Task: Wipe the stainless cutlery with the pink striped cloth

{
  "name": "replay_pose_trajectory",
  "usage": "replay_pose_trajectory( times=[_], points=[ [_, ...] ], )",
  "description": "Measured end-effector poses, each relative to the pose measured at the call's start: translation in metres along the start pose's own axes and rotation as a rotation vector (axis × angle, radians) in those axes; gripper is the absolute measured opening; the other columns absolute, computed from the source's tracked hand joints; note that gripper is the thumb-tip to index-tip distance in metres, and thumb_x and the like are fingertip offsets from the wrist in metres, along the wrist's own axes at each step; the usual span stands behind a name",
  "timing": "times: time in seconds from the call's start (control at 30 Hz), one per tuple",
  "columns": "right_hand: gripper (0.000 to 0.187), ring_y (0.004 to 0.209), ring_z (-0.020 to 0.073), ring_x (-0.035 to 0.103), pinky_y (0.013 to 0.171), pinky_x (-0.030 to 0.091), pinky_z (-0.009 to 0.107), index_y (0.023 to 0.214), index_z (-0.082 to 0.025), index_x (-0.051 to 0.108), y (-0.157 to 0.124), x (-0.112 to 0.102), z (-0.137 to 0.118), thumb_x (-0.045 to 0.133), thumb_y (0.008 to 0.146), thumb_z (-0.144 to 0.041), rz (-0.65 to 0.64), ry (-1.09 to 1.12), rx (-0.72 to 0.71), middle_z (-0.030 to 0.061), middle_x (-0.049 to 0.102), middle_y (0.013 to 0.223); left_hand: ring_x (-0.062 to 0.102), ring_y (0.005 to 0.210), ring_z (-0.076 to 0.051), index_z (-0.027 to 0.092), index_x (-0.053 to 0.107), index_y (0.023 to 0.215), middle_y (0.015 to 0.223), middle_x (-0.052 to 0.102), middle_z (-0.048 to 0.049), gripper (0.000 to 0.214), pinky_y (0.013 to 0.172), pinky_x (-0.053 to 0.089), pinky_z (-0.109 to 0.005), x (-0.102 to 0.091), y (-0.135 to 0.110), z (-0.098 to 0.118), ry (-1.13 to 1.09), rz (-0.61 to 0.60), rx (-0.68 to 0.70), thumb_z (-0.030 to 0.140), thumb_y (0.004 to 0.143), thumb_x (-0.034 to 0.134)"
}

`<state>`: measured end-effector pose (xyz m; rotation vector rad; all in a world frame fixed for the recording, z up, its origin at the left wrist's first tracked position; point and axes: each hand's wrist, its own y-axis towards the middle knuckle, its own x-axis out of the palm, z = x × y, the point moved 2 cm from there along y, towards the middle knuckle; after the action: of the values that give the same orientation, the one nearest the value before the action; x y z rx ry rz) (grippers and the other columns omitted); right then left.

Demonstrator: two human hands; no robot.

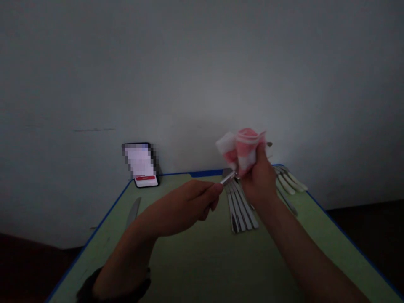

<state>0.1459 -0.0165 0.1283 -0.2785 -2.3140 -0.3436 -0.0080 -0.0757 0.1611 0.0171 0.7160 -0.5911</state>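
Note:
My left hand [192, 204] is closed around the handle of a shiny piece of metal cutlery [227, 178]. Its far end goes behind or into a pink and white cloth [248, 149], so I cannot tell whether it is a spoon, a fork or something else. My right hand [260, 179] grips that bunched cloth against the cutlery, above the table. Below the hands, several metal cutlery pieces [241, 206] lie side by side in a fan, handles toward me, their far ends partly covered.
Several pale-handled cutlery pieces [292, 181] lie at the table's right edge, with another metal piece [288, 203] beside them. A knife [134, 210] lies left, partly behind my left arm. A lit phone [147, 182] leans on the wall [202, 75]. The green table [202, 265] has blue edging.

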Motion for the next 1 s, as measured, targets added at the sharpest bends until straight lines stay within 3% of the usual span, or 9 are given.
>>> replay_pose_trajectory(
  times=[0.1, 0.17, 0.3, 0.37, 0.57, 0.73, 1.0],
  points=[
    [0.033, 0.041, 0.0068, 0.044, 0.040, 0.035, 0.019, 0.071, -0.016, 0.060, 0.014, -0.006, -0.023, 0.039, 0.090, -0.032, -0.041, 0.123, 0.083, -0.0021, 0.057, 0.055, 0.045, 0.056, -0.011, 0.018, 0.053, 0.072, 0.061, 0.049, 0.0030, 0.044, 0.051, 0.034, -0.021, -0.003, -0.005, 0.004, 0.114, 0.012, 0.015, 0.049, 0.093, 0.030],
    [0.041, 0.037, 0.0066, 0.040, 0.038, 0.034, 0.019, 0.066, -0.016, 0.059, 0.018, -0.011, -0.036, 0.034, 0.092, -0.037, -0.048, 0.173, 0.097, -0.0026, 0.052, 0.049, 0.045, 0.057, -0.010, 0.018, 0.055, 0.073, 0.063, 0.049, 0.0026, 0.045, 0.052, 0.033, -0.021, -0.002, -0.006, 0.004, 0.107, -0.008, 0.041, 0.049, 0.093, 0.029],
    [0.042, 0.035, 0.0037, 0.032, 0.038, 0.031, 0.015, 0.053, -0.017, 0.043, 0.016, -0.019, -0.056, 0.039, 0.090, -0.039, -0.068, 0.338, 0.056, -0.0068, 0.037, 0.043, 0.036, 0.050, -0.008, 0.016, 0.053, 0.072, 0.058, 0.042, 0.0036, 0.053, 0.046, 0.030, -0.019, 0.003, 0.001, -0.004, -0.142, -0.233, 0.052, 0.055, 0.093, 0.024],
    [0.041, 0.035, 0.0032, 0.028, 0.037, 0.028, 0.015, 0.053, -0.017, 0.039, 0.013, -0.018, -0.061, 0.037, 0.090, -0.035, -0.110, 0.398, 0.030, -0.0073, 0.033, 0.044, 0.033, 0.048, -0.007, 0.016, 0.050, 0.071, 0.057, 0.041, 0.0041, 0.052, 0.043, 0.028, -0.018, 0.005, 0.006, -0.010, -0.237, -0.289, 0.036, 0.057, 0.092, 0.026],
    [0.040, 0.034, 0.0053, 0.023, 0.033, 0.021, 0.016, 0.060, -0.018, 0.046, 0.007, -0.005, -0.062, 0.031, 0.090, -0.040, -0.074, 0.347, -0.026, -0.0064, 0.035, 0.044, 0.033, 0.046, -0.006, 0.017, 0.043, 0.066, 0.054, 0.039, 0.0047, 0.049, 0.041, 0.028, -0.016, 0.011, 0.014, -0.011, -0.225, -0.189, 0.049, 0.055, 0.092, 0.028],
    [0.042, 0.033, 0.0062, 0.022, 0.032, 0.016, 0.017, 0.060, -0.020, 0.046, -0.001, 0.004, -0.059, 0.025, 0.089, -0.041, -0.012, 0.283, -0.007, -0.0061, 0.035, 0.043, 0.030, 0.044, -0.006, 0.018, 0.040, 0.065, 0.051, 0.035, 0.0062, 0.049, 0.039, 0.026, -0.016, 0.018, 0.016, -0.012, -0.285, -0.254, 0.050, 0.056, 0.092, 0.026],
    [0.036, 0.036, 0.0081, 0.024, 0.035, 0.019, 0.019, 0.064, -0.021, 0.050, -0.004, 0.003, -0.046, 0.035, 0.082, -0.049, -0.025, 0.240, -0.015, -0.0065, 0.032, 0.044, 0.031, 0.044, -0.006, 0.018, 0.040, 0.064, 0.051, 0.037, 0.0056, 0.050, 0.039, 0.027, -0.017, 0.014, 0.013, -0.010, -0.244, -0.244, 0.045, 0.057, 0.091, 0.027]
  ],
)
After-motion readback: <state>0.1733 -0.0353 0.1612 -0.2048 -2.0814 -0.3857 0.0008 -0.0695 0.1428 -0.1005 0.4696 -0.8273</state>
